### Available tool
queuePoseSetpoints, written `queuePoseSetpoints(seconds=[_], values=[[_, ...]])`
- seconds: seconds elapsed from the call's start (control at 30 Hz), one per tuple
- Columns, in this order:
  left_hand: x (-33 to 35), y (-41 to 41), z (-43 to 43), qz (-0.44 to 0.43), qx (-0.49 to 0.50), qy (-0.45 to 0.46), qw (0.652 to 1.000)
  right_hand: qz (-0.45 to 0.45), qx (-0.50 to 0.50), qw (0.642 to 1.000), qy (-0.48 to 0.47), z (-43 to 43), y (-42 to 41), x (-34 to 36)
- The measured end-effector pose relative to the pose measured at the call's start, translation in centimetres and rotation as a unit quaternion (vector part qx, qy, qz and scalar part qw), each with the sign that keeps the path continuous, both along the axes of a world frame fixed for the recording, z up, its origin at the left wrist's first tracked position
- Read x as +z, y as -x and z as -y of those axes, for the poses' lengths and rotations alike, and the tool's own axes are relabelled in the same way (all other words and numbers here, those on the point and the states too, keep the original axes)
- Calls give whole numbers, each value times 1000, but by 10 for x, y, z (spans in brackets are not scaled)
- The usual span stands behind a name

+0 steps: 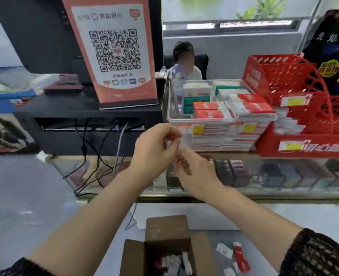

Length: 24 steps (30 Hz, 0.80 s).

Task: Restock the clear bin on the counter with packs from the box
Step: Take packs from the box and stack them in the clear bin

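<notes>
Pinching a thin clear film (pixel 185 140) between curled fingertips, my left hand (pixel 155 149) and right hand (pixel 195 173) meet just before the clear bin (pixel 171 116). Red-and-white packs (pixel 210 110) fill it; its yellow tags (pixel 198 129) are unreadable. Below it, the cardboard box (pixel 165 230) stands open; left of it, an orange QR-code sign (pixel 113 50).

A small shop, seen at its checkout counter.
A QR payment sign (pixel 113 56) stands by a black till monitor (pixel 35 36); the clear bin (pixel 214 119) and a red display rack (pixel 295 86) carry yellow price labels (pixel 198 129), and a glass counter (pixel 284 193) shows boxed goods (pixel 272 176) under its top.
</notes>
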<state>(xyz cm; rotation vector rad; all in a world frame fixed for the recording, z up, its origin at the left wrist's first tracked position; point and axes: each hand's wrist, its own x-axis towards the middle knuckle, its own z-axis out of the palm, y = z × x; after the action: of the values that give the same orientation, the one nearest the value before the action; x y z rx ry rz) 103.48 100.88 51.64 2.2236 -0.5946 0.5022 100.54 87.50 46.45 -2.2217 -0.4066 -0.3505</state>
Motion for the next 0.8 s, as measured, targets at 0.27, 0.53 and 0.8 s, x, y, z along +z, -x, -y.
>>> queuePoseSetpoints(seconds=[0.27, 0.53, 0.8], values=[[-73, 33, -11, -28, 15, -15, 999, -124, -1, 992, -19, -20, 29, -57], [-181, 69, -15, -79, 40, 13, 996, -245, 15, 969, 40, 2, 60, -196], [-300, 67, -21, -129, 70, 67, 987, -382, -10, 918, 104, 9, 87, -380]])
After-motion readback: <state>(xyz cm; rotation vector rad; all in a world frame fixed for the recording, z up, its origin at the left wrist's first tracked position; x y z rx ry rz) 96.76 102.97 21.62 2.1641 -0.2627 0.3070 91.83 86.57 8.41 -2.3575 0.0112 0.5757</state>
